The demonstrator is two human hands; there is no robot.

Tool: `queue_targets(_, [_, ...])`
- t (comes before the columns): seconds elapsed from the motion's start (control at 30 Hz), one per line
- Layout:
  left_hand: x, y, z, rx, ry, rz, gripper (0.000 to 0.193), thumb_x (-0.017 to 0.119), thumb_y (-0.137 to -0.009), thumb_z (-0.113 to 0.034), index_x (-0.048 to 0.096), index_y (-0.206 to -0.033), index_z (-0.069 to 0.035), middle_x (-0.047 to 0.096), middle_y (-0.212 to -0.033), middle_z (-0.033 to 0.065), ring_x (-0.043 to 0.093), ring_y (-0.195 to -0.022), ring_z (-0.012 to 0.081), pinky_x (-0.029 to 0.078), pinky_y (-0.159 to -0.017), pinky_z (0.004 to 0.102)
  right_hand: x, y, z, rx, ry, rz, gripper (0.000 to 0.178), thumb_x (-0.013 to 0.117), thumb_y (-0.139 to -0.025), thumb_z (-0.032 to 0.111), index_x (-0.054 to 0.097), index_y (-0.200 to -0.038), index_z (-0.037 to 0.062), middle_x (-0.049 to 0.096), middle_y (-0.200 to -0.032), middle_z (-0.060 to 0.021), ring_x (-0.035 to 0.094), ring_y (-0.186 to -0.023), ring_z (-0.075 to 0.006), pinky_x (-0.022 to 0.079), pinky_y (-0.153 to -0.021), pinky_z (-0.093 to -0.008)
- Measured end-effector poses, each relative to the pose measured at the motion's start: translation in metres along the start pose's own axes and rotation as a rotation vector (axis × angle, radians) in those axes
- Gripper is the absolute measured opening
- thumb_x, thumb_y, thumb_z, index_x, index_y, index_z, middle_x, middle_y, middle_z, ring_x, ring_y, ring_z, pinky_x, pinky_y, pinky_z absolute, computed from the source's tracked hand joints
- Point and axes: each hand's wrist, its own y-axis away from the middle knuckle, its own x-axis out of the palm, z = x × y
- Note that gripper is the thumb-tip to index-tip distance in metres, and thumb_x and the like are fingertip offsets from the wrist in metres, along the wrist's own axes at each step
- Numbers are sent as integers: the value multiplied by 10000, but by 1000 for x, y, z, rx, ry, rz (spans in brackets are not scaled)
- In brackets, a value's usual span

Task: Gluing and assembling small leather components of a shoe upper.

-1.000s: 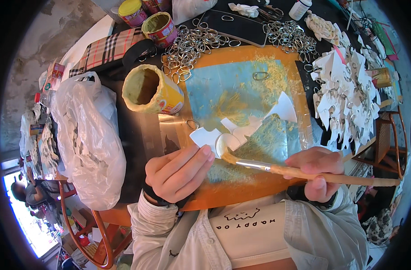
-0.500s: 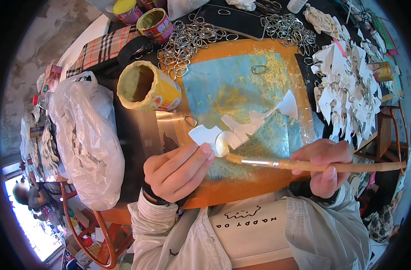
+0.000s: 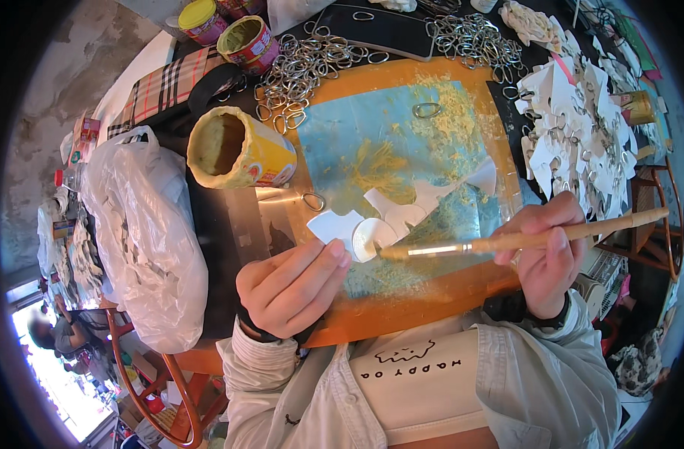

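Note:
My left hand pinches the near left end of a white cut-out piece between thumb and fingers. Several white pieces fan out from there in an overlapping row toward the upper right, over the blue sheet. Round the handle of a wooden brush my right hand is closed, and the brush lies almost level. Its yellowish bristle tip is at the right edge of a rounded white tab, which carries a yellow smear. Left of the sheet stands a yellow can with a thickly crusted rim.
Piles of metal rings lie along the back, beside a dark flat device. A stuffed clear plastic bag stands at left. White pieces with rings are heaped at right. A smeared blue sheet covers the orange-edged board.
My right hand has risen slightly and tilted the brush, its handle end now higher. The tip has shifted a little right along the tab. My left hand keeps its pinch.

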Motion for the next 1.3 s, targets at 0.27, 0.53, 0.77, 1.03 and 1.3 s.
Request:
queue_targets(0.27, [-1,0,-2,-19,19,30,189,767,-687,5,723,-862,-50,699,-962,30,680,-815,138,494,-580,188,3,-4,-8,-78,145,5,222,435,-1000,170,495,-1030,-43,591,-898,-123,686,-727,-217,549,-690,-301])
queue_targets(0.53, [-3,0,-1,-5,9,62,188,744,-701,1,721,-881,-50,705,-956,39,691,-832,143,469,-567,188,-4,11,-8,-120,233,181,173,551,-926,150,575,-954,-19,652,-841,-162,696,-726,-272,570,-698,-353])
queue_targets(0.77, [-3,-1,-4,-22,14,92,200,736,-679,1,715,-871,-53,704,-962,40,692,-827,151,470,-582,188,-11,17,-12,-219,55,58,212,531,-932,145,532,-1060,-24,661,-853,-188,687,-725,-257,560,-727,-378])
queue_targets(1.03, [-2,2,-4,-15,2,81,195,729,-673,-10,714,-860,-60,706,-967,45,695,-824,167,415,-530,207,2,12,-15,-164,136,122,201,551,-918,136,557,-1045,-20,665,-855,-181,693,-738,-257,554,-709,-366])
queue_targets(1.3, [-3,1,-6,-24,5,77,215,726,-648,-5,714,-855,-62,706,-969,45,689,-821,172,441,-546,208,-6,19,-8,-115,-96,-48,208,529,-954,189,539,-997,-14,646,-827,-159,671,-686,-231,568,-733,-390])
